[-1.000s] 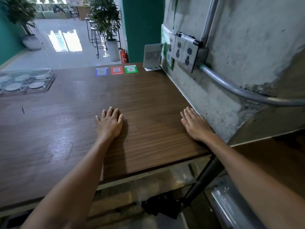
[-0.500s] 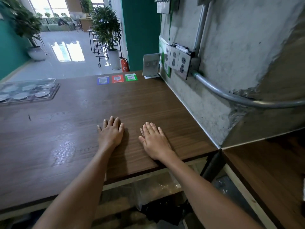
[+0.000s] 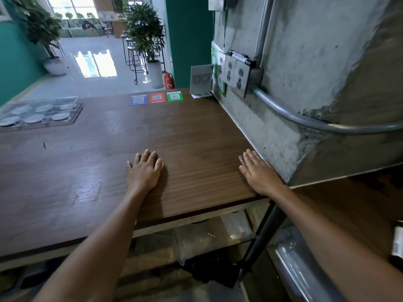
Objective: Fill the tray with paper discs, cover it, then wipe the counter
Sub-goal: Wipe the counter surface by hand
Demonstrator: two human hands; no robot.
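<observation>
A clear plastic tray (image 3: pixel 75 110) under a transparent cover sits at the far left of the brown wooden counter (image 3: pixel 185 131), with several white paper discs (image 3: pixel 60 116) inside it. My left hand (image 3: pixel 145 168) lies flat, palm down, on the counter near the front edge. My right hand (image 3: pixel 258 174) also lies flat, palm down, at the counter's right end beside the concrete wall. Neither hand holds anything, and no cloth is in view.
A rough concrete wall (image 3: pixel 283 88) with power sockets (image 3: pixel 234 73) and a metal conduit (image 3: pixel 305 120) bounds the counter on the right. Blue, red and green QR stickers (image 3: pixel 157 98) and a small sign stand (image 3: pixel 200 79) sit at the counter's far edge. Plastic bags lie on the shelf below.
My right hand slid left across the counter towards my left hand, then back right to the wall. My left hand stayed in place.
</observation>
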